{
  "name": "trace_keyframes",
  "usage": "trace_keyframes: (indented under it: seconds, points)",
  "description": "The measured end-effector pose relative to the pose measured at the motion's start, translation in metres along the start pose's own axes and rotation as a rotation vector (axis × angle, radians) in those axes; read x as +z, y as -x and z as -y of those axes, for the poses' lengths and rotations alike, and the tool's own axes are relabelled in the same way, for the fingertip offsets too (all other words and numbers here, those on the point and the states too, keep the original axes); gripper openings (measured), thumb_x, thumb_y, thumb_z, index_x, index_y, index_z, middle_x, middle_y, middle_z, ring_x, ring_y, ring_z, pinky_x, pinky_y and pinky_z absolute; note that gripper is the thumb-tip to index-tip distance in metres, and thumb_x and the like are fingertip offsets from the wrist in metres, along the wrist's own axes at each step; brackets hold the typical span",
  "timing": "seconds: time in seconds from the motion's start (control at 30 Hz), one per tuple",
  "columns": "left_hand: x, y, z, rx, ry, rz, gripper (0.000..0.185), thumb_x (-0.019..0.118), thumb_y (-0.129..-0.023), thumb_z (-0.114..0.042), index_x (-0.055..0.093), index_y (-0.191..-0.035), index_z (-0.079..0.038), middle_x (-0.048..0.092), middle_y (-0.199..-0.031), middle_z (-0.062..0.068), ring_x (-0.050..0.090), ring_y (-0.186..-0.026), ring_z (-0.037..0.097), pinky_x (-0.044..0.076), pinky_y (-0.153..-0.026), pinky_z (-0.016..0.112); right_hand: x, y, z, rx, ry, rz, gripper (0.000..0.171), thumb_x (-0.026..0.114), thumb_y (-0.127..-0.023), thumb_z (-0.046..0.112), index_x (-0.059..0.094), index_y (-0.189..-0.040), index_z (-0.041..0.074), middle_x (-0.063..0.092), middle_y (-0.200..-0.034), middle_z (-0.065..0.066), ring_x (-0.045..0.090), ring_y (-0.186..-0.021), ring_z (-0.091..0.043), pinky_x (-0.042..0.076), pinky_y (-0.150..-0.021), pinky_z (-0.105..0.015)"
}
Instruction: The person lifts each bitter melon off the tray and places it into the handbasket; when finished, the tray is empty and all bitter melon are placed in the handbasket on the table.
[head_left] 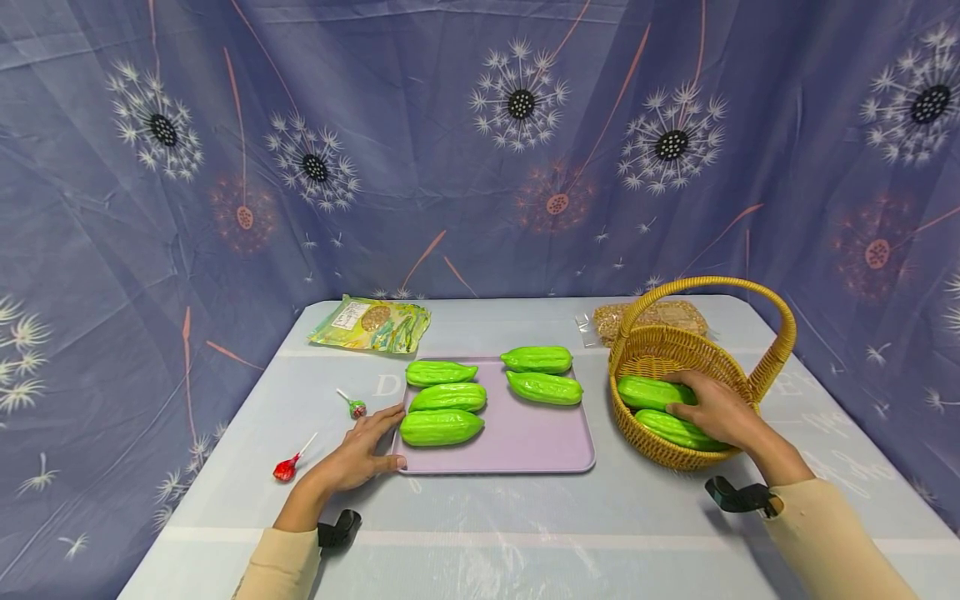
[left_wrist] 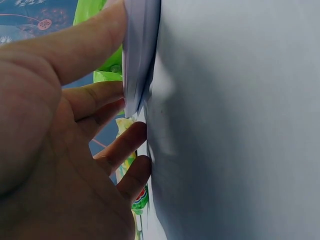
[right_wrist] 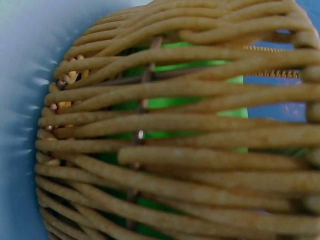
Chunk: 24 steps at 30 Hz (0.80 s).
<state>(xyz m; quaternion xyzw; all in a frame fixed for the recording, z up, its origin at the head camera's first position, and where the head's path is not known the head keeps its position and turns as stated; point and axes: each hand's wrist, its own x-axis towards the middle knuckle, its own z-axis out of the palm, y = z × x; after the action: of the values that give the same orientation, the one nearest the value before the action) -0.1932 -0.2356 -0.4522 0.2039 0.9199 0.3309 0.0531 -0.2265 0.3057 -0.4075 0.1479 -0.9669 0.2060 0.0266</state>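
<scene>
My left hand (head_left: 360,452) holds the near left corner of a lilac tray (head_left: 525,450), thumb on its rim and fingertips along its side. Three green bitter melons, the nearest one (head_left: 441,427) among them, lie in the tray's left half. Two more, one of them a bitter melon (head_left: 544,388) with its tip to the left, lie at the far right. Inside a wicker basket (head_left: 637,437), my right hand (head_left: 716,406) grips a bitter melon (head_left: 643,392) between thumb and fingers. Another bitter melon (head_left: 675,429) lies nearer in the basket. The right wrist view shows mostly basket weave.
A red lollipop (head_left: 285,470) and a green lollipop (head_left: 357,409) lie left of the tray. At the back are a green-yellow packet (head_left: 371,325) and a clear bag of grain-like food (head_left: 603,321), partly behind the basket. The basket's tall handle (head_left: 780,333) arches above it.
</scene>
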Motion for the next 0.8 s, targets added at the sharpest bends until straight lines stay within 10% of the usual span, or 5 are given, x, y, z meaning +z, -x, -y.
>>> trace_keyframes:
  seconds: [0.8]
  points:
    - [-0.0003,0.0001,-0.0031,0.006,-0.023,-0.012,0.075,0.073,-0.081,-0.029,0.04,-0.142,-0.002,0.034,-0.151,0.013,0.028,-0.134,0.04,0.02,-0.105,0.064,0.0043,0.0009,-0.0013,-0.027,-0.025,0.005,0.036,0.061,-0.09,0.015,0.059,-0.123,0.002,0.058,-0.125,-0.025,0.051,-0.116,-0.046,0.04,-0.091,-0.06]
